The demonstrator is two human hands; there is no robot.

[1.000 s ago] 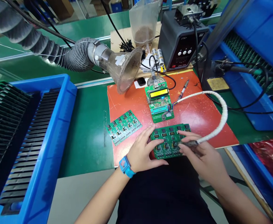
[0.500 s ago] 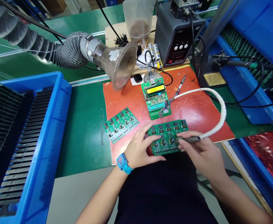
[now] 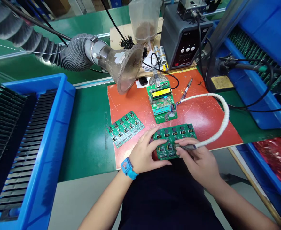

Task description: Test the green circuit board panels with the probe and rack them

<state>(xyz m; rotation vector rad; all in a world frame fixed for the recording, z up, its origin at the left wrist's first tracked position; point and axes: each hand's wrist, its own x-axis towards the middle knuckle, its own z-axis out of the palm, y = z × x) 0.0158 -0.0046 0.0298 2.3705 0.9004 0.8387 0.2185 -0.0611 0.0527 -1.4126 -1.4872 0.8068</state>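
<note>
A green circuit board (image 3: pixel 175 131) with a row of small displays lies near the front edge of the red mat (image 3: pixel 130 102). My left hand (image 3: pixel 146 150) rests spread over its left end, fingers apart. My right hand (image 3: pixel 199 159) pinches a dark probe (image 3: pixel 189 147), its tip over the middle of the board; the exact contact is hidden. From the probe a white wrapped cable (image 3: pixel 224 118) arcs to a programmer board (image 3: pixel 161 102) with a lit yellow screen, behind the circuit board. A second panel of circuit boards (image 3: pixel 126 127) lies on the left of the mat.
A funnel-shaped fume duct (image 3: pixel 128 68) hangs over the mat's back left. Blue bins (image 3: pixel 63 95) with racked boards stand at both sides. A grey soldering station (image 3: pixel 185 38), a pen-like tool (image 3: pixel 187 89) and a yellow sponge (image 3: pixel 222 82) are at the back right.
My right hand has moved left along the circuit board with the probe, and the white cable has shifted with it. My left hand stays on the board's left end.
</note>
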